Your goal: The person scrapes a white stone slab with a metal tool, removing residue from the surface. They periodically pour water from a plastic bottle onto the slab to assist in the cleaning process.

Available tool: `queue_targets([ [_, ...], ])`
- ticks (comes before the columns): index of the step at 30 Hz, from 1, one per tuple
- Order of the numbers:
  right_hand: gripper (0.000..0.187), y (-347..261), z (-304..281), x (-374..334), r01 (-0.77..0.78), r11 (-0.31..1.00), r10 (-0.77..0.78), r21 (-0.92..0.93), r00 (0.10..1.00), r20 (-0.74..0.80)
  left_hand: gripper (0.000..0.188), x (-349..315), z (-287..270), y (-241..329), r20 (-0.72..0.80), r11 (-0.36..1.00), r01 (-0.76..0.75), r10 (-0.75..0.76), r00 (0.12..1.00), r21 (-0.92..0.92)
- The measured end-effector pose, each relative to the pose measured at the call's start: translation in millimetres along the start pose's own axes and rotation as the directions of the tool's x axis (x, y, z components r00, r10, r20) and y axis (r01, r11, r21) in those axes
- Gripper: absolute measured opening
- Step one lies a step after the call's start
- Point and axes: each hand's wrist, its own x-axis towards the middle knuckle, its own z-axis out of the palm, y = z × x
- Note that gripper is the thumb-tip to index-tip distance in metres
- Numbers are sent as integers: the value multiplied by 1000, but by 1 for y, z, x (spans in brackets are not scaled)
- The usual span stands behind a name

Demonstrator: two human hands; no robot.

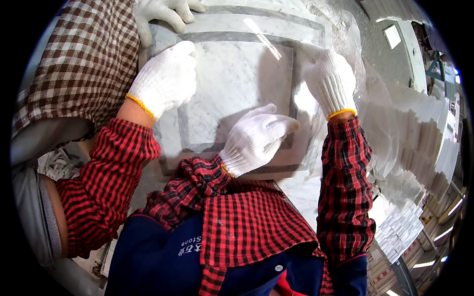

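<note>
Head camera: a large rectangular panel of white, grey-veined stone with darker grey border bands [232,79] lies flat in front of the person, its near edge close to their body. Over its near border, right of the middle, is the left hand in a white knit glove with a yellow cuff [259,135], wide, fingers stretched and thumb apart. By the panel's right border, toward the far right corner, the right hand in a matching glove [330,79] has its fingers bent; whether it grips anything cannot be told. A slim whitish strip [261,38] lies slantwise across the far border. At the left border is a co-worker's white-gloved hand [167,76], fingers curled; another gloved hand [165,15] rests by the far left corner. Beyond the right edge, crumpled clear plastic film [377,113] stands beside stacked white slabs [417,143].
</note>
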Motion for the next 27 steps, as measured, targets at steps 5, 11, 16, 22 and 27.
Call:
queue_targets([
  [5, 34, 8, 9, 6, 54, 998, -53, -18, 998, 12, 26, 1, -2, 0, 64, 1000, 27, -26, 998, -15],
  [11, 32, 10, -6, -15, 77, 997, -79, 24, 991, 103, 27, -1, -2, 2, 29, 1000, 22, -22, 999, 14],
  [16, 26, 15, -4, -30, 39, 959, -27, 282, 999, -45, 30, 1, -4, 2, 54, 999, 41, -41, 998, -5],
  [22, 33, 4, -3, -13, -57, 983, 63, 174, 998, -30, 33, 1, -7, 4, 105, 997, 78, -78, 991, 4],
  [27, 32, 8, 5, -4, -2, 992, 6, 130, 1000, -29, 25, 2, -5, 3, 69, 999, 24, -25, 997, 25],
])
